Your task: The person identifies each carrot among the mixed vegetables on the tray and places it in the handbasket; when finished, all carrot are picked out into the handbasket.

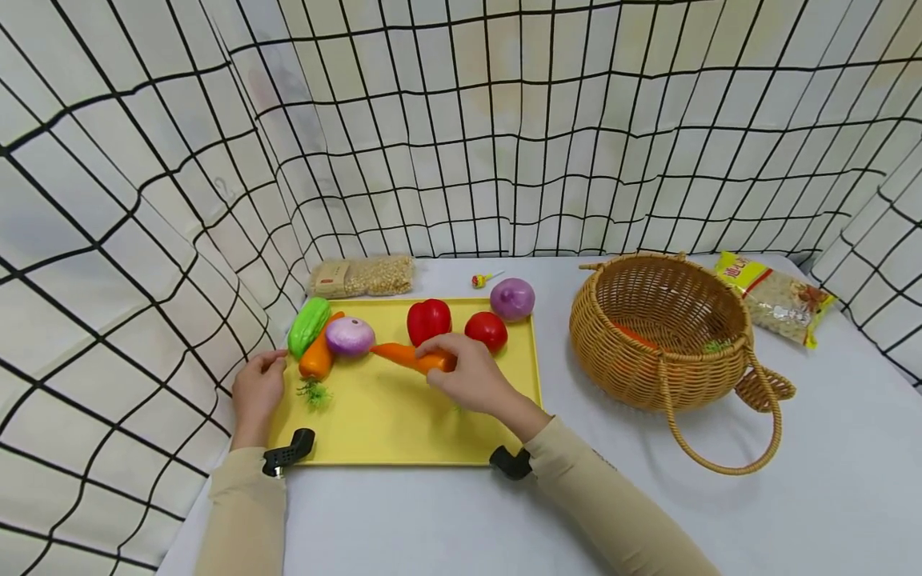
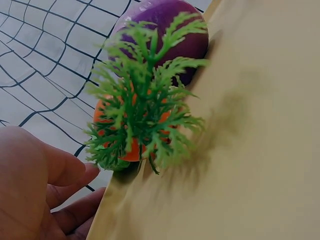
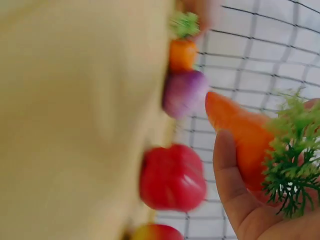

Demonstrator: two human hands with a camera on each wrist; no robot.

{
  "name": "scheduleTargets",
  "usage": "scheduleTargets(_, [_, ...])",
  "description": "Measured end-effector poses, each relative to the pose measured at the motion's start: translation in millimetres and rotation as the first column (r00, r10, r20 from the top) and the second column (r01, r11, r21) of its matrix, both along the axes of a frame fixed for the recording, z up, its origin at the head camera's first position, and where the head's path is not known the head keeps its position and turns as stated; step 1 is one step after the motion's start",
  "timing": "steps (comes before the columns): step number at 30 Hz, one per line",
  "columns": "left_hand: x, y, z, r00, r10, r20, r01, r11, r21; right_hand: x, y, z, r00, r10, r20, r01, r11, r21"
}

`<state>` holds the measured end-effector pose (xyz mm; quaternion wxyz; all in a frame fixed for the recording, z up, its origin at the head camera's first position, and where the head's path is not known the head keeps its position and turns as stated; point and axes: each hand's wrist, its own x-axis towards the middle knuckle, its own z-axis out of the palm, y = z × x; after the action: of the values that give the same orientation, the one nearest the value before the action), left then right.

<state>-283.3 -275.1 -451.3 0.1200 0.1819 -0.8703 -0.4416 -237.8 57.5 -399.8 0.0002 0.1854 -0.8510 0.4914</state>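
Note:
My right hand (image 1: pixel 471 372) holds an orange toy carrot (image 1: pixel 403 356) above the yellow tray (image 1: pixel 374 432); its tip points left. In the right wrist view, green leaves (image 3: pixel 295 155) stick out at its thick end. My left hand (image 1: pixel 258 392) is at the tray's left edge, its fingers by the rim. Near it lie a green ridged vegetable (image 1: pixel 310 324), another carrot (image 1: pixel 315 360) with leafy top (image 1: pixel 314 394), and a purple-white onion (image 1: pixel 350 336). A red bell pepper (image 1: pixel 429 322) and a tomato (image 1: pixel 486 330) sit toward the tray's back, with a purple onion (image 1: pixel 512 298) at its back right corner.
A wicker basket (image 1: pixel 612 360) stands right of the tray, orange and green items partly visible inside. Behind it lies a yellow-labelled bag (image 1: pixel 778 300). A bag of pale grains (image 1: pixel 374 276) and a lollipop (image 1: pixel 481 280) lie behind the tray. Black netting (image 1: pixel 461 152) surrounds the table.

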Motion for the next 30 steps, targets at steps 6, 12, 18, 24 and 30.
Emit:
scheduleTargets(6, [2.3, -3.5, -3.4, 1.000, -0.003, 0.004, 0.003, 1.000, -0.004, -3.6, 20, 26.2, 0.992, -0.079, -0.102, 0.073, 0.995, -0.067])
scheduleTargets(12, [4.4, -5.7, -6.3, 1.000, 0.005, 0.011, -0.005, 1.000, 0.006, -2.4, 44, 51.5, 0.972, -0.108, -0.209, 0.092, 0.992, -0.084])
scheduleTargets(18, [4.8, -7.0, -3.9, 1.000, 0.006, -0.005, -0.006, 1.000, -0.003, 2.1, 63, 65.8, 0.960, -0.149, -0.236, 0.128, 0.986, -0.103])
scheduleTargets(24, [3.2, -5.8, 1.0, 1.000, 0.005, 0.005, -0.005, 1.000, 0.007, 4.0, 78, 77.6, 0.956, -0.182, -0.229, 0.151, 0.978, -0.144])
scheduleTargets(30, [1.5, -1.5, 3.2, 1.000, -0.019, 0.010, 0.019, 1.000, 0.003, 12.2, 102, 89.1, 0.946, -0.256, -0.199, 0.221, 0.958, -0.180])
